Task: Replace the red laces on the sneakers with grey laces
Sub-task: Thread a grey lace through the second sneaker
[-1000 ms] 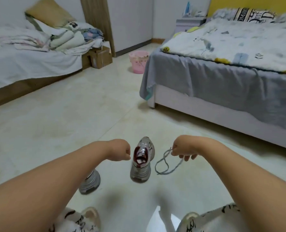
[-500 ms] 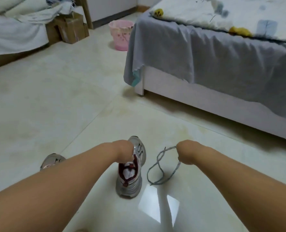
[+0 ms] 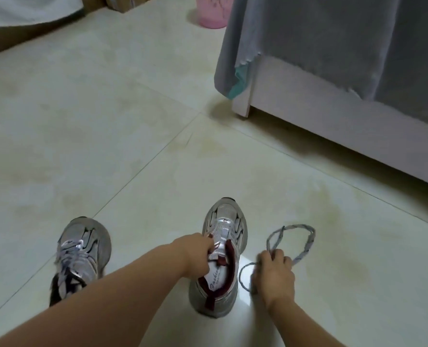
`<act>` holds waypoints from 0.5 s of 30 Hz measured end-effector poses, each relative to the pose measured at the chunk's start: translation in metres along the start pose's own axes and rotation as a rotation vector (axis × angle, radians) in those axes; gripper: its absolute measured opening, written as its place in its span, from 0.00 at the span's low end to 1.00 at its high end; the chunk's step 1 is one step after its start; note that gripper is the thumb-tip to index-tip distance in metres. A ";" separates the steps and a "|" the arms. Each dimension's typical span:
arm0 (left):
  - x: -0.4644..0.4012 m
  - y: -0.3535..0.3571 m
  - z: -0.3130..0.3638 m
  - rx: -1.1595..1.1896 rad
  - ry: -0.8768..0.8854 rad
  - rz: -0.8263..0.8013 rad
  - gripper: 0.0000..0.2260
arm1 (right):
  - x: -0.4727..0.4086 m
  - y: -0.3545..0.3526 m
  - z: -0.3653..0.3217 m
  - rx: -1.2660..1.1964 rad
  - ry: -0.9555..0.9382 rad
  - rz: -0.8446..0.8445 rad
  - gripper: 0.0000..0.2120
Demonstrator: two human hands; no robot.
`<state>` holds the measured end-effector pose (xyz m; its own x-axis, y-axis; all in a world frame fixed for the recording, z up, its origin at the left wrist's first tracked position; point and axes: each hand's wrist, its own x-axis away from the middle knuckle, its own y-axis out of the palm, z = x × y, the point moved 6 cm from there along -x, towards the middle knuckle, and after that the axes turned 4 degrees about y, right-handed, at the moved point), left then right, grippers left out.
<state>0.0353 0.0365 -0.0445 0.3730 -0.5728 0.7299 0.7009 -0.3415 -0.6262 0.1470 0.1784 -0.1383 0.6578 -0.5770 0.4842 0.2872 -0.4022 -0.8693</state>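
Item 1: right-hand sneaker (image 3: 220, 256), silver-grey with dark red lining, upright on the floor (image 3: 107, 146), toe pointing away from the wearer of the camera. No lace shows in its eyelets. The left hand (image 3: 195, 254) rests on its tongue, grip narrow, fingers curled and pinching the tongue edge.

Item 2: left-hand sneaker (image 3: 80, 256), same make, well apart to the left of item 1, already laced in grey; its heel is partly hidden by the left forearm.

Item 3: grey lace (image 3: 305, 246), loose, lying in loops on the floor just beside item 1 on its right. The right hand (image 3: 275, 274) is lowered onto it, grip closed round a strand near the middle, with one loop reaching ahead and another trailing back toward the sneaker.

Surroundings: bed frame (image 3: 333, 116) with grey sheet (image 3: 308, 33) along the upper right edge; pink basket (image 3: 213, 11) at the top edge. Bare floor tile lies open ahead of and left of both sneakers.
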 end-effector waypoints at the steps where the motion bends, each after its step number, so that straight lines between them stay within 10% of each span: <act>1: -0.001 0.000 -0.001 -0.032 -0.001 0.002 0.17 | -0.002 0.002 -0.002 -0.041 -0.027 -0.007 0.13; 11: 0.021 0.002 -0.004 -0.037 0.006 -0.246 0.17 | -0.025 -0.112 -0.039 -0.637 -0.071 -0.202 0.14; 15: 0.043 -0.053 0.014 0.316 0.114 0.082 0.13 | 0.009 -0.183 -0.067 -0.766 -0.217 -0.277 0.11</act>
<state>0.0229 0.0404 0.0236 0.3778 -0.6746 0.6341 0.8319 -0.0532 -0.5523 0.0538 0.1988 0.0318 0.7748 -0.2683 0.5724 -0.0424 -0.9255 -0.3763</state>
